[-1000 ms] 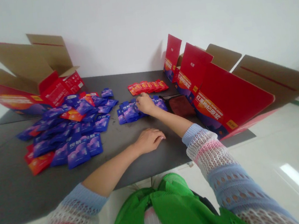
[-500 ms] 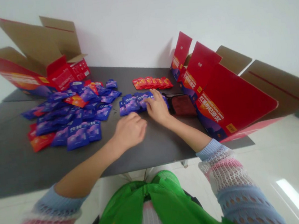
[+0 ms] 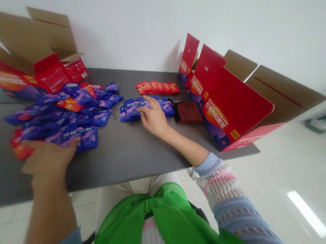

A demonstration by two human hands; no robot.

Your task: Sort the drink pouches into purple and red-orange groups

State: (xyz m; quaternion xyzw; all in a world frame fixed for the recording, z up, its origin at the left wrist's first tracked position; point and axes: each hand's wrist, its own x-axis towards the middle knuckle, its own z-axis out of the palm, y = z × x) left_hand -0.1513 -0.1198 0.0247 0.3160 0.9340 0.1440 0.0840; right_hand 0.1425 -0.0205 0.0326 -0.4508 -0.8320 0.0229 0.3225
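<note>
My left hand (image 3: 48,157) is open at the near edge of a loose pile of blue-purple sachets (image 3: 67,120). Its thumb and a finger are spread apart over the front sachets; the other fingers are partly hidden. A few red-orange sachets (image 3: 70,104) lie among the blue ones. Over a row of overlapping blue sachets (image 3: 131,109) rests my right hand (image 3: 155,119), thumb and fingers apart, touching or just above them. Behind that row is a second row, of red sachets (image 3: 157,87).
An open red carton (image 3: 50,78) stands at the back left with its flaps up. Another open red carton (image 3: 224,110) stands on the right. Beside it lies a dark brown pouch (image 3: 189,112). All rest on a grey table (image 3: 120,159) against a white wall.
My left hand has swung left from beside the blue row to the pile, and its fingers have spread. My right hand stays at the blue row. The view has shifted slightly.
</note>
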